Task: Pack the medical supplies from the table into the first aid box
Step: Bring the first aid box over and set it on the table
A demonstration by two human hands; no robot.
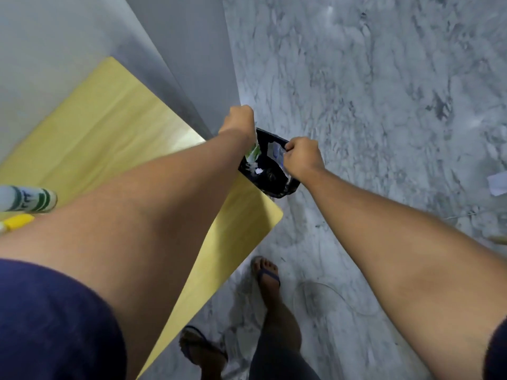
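A small black container [271, 176] hangs beyond the far right corner of the yellow table [109, 127], over the floor. White and green packets show inside it. My left hand [238, 119] grips its far left rim with closed fingers. My right hand [300, 157] is closed on its right rim. A white bottle with green bands [30, 200] lies on the table at the left edge of view, with a yellow-capped item [16, 222] just below it.
Grey marble floor [370, 105] fills the right side. A grey wall [178, 37] stands behind the table. My feet in blue sandals [267, 272] are on the floor beside the table. White paper scraps [498, 183] lie at the far right.
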